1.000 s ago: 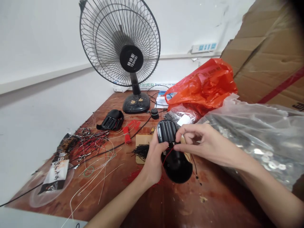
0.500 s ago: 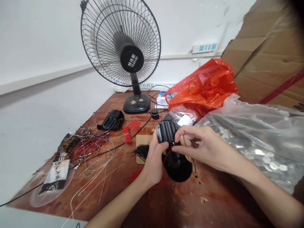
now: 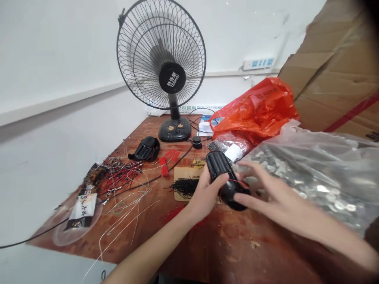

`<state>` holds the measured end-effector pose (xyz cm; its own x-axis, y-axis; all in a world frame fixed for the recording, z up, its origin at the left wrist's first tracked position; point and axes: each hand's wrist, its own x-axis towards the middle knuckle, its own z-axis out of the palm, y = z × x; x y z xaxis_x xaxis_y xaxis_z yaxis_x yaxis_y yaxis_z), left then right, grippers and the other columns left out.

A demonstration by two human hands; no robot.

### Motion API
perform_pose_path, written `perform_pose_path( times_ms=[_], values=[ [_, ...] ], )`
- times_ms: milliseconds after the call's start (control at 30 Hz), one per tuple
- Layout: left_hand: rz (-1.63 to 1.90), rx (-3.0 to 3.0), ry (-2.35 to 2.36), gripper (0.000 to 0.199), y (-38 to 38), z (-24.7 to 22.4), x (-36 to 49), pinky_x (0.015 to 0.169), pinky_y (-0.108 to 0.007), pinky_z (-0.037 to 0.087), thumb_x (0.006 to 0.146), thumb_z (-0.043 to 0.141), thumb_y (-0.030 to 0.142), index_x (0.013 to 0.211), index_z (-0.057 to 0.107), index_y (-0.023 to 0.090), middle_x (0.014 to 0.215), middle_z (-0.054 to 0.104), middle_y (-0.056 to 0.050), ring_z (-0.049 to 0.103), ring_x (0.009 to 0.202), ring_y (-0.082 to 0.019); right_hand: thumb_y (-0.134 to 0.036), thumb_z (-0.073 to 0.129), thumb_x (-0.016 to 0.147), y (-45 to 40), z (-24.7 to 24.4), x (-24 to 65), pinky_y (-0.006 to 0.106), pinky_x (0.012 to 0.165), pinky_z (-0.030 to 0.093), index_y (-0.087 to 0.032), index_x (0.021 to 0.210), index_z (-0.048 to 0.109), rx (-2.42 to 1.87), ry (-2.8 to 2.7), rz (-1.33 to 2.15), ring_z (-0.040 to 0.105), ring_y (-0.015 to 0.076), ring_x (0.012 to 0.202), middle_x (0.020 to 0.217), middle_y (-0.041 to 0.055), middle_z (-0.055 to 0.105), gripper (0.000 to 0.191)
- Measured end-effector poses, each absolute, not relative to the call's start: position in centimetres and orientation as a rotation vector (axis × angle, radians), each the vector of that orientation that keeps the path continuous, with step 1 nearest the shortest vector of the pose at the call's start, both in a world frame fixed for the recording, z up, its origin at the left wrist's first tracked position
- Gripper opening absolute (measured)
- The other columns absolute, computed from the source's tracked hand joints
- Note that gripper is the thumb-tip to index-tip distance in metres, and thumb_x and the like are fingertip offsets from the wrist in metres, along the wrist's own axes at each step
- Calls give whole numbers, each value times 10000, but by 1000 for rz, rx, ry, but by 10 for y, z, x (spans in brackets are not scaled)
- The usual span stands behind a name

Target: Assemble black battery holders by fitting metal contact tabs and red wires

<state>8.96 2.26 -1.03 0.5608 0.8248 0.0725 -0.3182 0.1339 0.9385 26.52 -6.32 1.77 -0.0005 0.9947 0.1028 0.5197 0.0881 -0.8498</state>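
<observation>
A black plastic battery housing [image 3: 219, 163] with long slots is tilted above the table, a thin red wire crossing its middle. My left hand [image 3: 207, 193] is closed around its left side, thumb over the front. The glossy rounded lower part [image 3: 231, 195] of the housing points down and to the right. Close by on the right, my right hand [image 3: 263, 189] is blurred, its fingers spread apart and its thumb over the edge of that lower part. Some of its fingertips are hard to make out. A similar black housing [image 3: 145, 149] lies farther back on the left.
Black wires [image 3: 185, 186] lie on a tan board [image 3: 180, 173], beside red wires [image 3: 163, 166]. Tangled wires [image 3: 121, 173] and a plastic dish [image 3: 63, 234] are left. A fan [image 3: 174, 130] stands behind. Right are an orange bag [image 3: 260, 110], a clear bag of metal discs [image 3: 328, 193] and cardboard [image 3: 331, 71].
The housing has turned, its lower part now angled rightward and looking shorter. My right hand has left its pinch near the wires and spread its fingers. The view has shifted slightly.
</observation>
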Motion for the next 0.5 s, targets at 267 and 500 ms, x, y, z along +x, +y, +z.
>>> perform_pose_path(
  times_ms=[267, 500],
  values=[
    [794, 953, 565, 397, 27, -25, 103, 715, -255, 482, 848, 646, 330, 1214, 586, 188, 935, 693, -34, 617, 683, -132, -504, 577, 934, -59, -43, 220, 434, 926, 549, -348, 1559, 151, -1323, -1252, 786, 491, 294, 1280, 1515, 114, 352, 773],
    [721, 824, 566, 496, 28, -22, 106, 843, -326, 506, 926, 514, 481, 1256, 618, 125, 965, 725, -88, 675, 908, -230, -605, 273, 1014, -40, -45, 243, 406, 1162, 306, -290, 1272, 628, -1121, -1192, 823, 358, 232, 1403, 1486, 42, 411, 540]
  ],
)
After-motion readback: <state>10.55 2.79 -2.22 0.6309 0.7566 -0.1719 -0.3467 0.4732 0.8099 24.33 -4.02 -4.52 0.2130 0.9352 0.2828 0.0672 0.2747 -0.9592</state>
